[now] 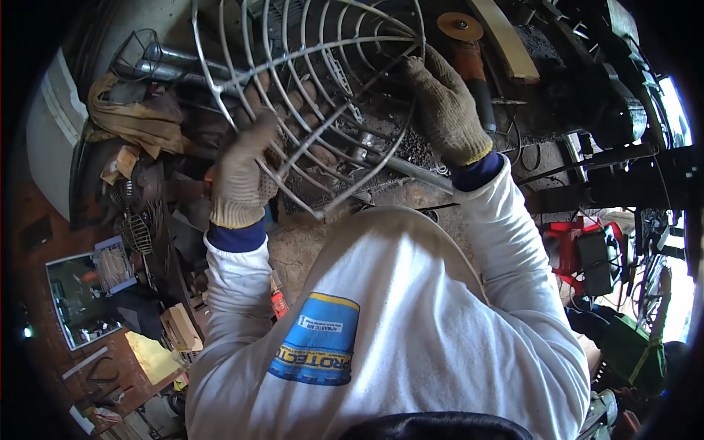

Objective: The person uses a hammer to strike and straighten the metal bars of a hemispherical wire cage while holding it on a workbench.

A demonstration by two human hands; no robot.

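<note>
A metal wire grille [341,115] with curved, evenly spaced bars and straight cross ribs is held up in front of me. My left hand [244,167], in a knitted brown-grey glove, grips its left side with the fingers passing behind the bars. In a matching glove, my right hand [449,110] is closed on the grille's right rim, near where the ribs meet; its fingertips are partly hidden. Just beyond my right hand lies an angle grinder [469,70] with a brown disc.
A flat wooden board [506,40] lies right of the grinder. A metal pipe [419,174] runs below the grille. Crumpled brown cloth [136,114] and piled scrap are at left. A red frame-like object [563,253] stands at right. Dark, cluttered bench surfaces surround the grille.
</note>
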